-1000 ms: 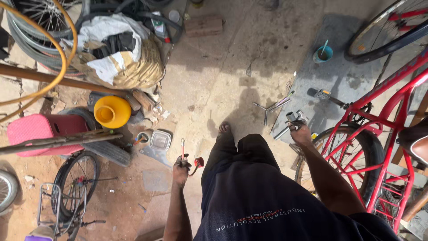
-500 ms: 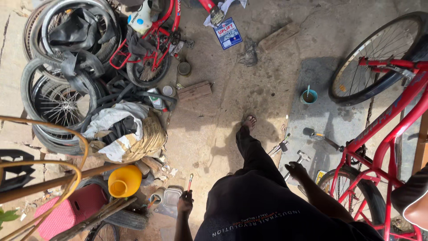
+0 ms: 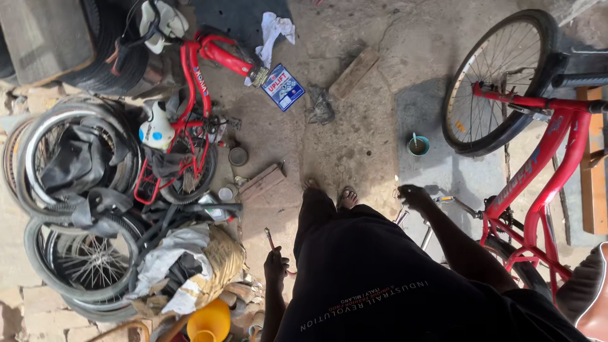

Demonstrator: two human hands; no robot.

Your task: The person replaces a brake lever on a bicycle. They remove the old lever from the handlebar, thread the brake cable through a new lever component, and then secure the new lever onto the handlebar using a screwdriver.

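My left hand [image 3: 277,265] hangs by my left leg, shut on a red-handled tool [image 3: 270,239] that points up and away from me. My right hand [image 3: 415,195] is out to the right of my sandalled feet [image 3: 329,193], fingers curled around thin silvery metal tools [image 3: 403,216] that show just under it. It is close to the frame of a red bicycle [image 3: 544,171] and over a grey slab [image 3: 443,164] on the ground. My black clothing hides the ground right below me.
A teal cup [image 3: 418,145] with a stick stands on the slab. At left lies a small red bicycle [image 3: 190,95] among piled wheels and tyres [image 3: 69,209], sacks [image 3: 190,259] and a yellow funnel [image 3: 209,322]. A blue packet [image 3: 282,87], rags and wood pieces lie ahead.
The view has swung up and forward, bringing the small red bicycle and wheel pile in. My feet have stepped forward. Both hands keep their grip and stay by my sides.
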